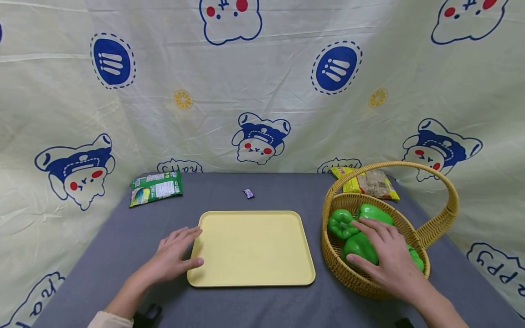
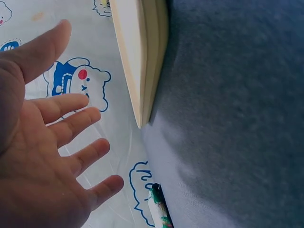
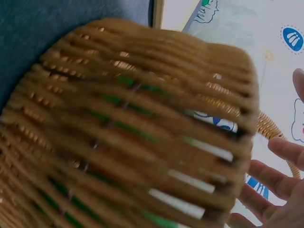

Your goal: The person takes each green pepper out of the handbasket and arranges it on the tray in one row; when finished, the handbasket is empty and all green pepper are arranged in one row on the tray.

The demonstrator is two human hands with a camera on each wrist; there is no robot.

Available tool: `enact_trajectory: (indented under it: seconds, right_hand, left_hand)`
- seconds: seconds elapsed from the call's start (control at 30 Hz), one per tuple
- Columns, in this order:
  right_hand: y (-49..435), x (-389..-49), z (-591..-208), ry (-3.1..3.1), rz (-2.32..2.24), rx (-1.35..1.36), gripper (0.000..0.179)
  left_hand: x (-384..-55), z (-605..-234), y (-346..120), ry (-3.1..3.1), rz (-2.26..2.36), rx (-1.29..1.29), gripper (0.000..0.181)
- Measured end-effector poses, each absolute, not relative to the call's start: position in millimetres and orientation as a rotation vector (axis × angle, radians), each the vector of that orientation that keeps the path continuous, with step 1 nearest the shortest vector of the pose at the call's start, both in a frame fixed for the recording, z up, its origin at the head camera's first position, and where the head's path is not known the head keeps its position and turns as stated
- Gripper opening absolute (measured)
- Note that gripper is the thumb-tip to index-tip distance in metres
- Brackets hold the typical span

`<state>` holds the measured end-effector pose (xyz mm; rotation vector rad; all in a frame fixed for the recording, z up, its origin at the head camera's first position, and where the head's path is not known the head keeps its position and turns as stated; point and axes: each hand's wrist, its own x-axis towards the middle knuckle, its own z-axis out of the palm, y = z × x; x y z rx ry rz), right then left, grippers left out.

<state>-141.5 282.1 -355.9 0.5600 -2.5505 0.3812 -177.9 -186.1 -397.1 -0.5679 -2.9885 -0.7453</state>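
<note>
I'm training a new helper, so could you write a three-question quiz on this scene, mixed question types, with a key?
1. Multiple choice: what does the wicker basket hold?
A) oranges
B) green peppers
C) eggs

2. True or false: as the person sees it, the small purple packet lies beyond the yellow tray.

3. Short answer: which grip, the person's left or right, is over the basket?

Key:
1. B
2. True
3. The right grip
</note>
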Motion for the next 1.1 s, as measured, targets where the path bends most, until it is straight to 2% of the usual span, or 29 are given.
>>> enact_trajectory:
  seconds: [0.47, 1.1]
  right_hand:
    - [304, -147, -362, -2.636, 0.420, 0.632, 0.067]
    - [318, -152, -367, -2.766, 0.327, 0.710, 0.067]
  left_hand:
    - [-172, -402, -195, -3.035, -0.826, -0.654, 0.073]
    - [-167, -410, -197, -3.037, -0.862, -0.628, 0.070]
